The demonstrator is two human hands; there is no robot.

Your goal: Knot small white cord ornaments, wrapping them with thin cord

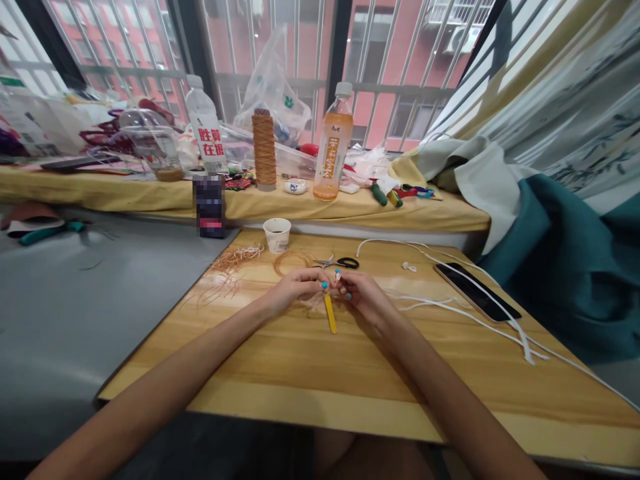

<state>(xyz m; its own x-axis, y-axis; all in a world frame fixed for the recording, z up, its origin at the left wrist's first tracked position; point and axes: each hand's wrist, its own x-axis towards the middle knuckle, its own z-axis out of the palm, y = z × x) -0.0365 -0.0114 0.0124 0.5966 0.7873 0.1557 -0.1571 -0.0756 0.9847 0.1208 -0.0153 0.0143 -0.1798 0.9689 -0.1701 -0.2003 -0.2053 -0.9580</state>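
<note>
Over the middle of the wooden table [280, 370], my left hand [299, 287] and my right hand [364, 297] meet fingertip to fingertip. Both are closed in a pinch on something small and pale, too small to make out. A yellow stick [331, 315] lies just below the fingertips, pointing toward the front edge. Thin, light strands show faintly beneath the hands. Behind the fingers are scissors [347, 263] with black handles and a loop of thin brown cord [281, 264].
A paper cup [277, 236] stands at the back, left of it a pile of brown thread trimmings [231, 259]. White cords [427, 301] and a phone [475, 291] lie right. Bottles, including an orange drink [333, 150], and a thread spool [264, 150] line the sill.
</note>
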